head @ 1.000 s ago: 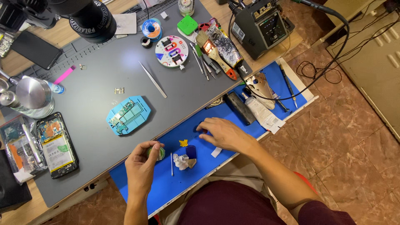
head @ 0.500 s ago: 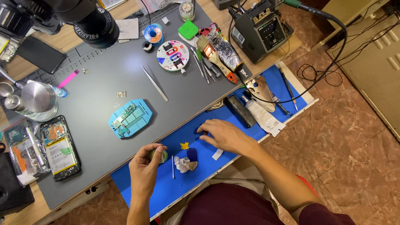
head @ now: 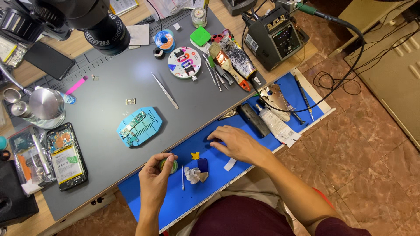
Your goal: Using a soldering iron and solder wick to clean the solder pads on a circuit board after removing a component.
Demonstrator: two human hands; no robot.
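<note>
Pinching small green roll (head: 168, 165), left hand (head: 154, 183) mostly hides it; right hand (head: 232, 142) flat, fingers apart.

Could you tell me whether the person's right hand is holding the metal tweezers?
No, the right hand rests flat on the blue mat, while the tweezers lie untouched on the grey mat farther up.

station screen (head: 283, 36): dark, top right | white-labelled tube (head: 274, 124): blue mat | clear bag (head: 27, 160): left edge
</note>
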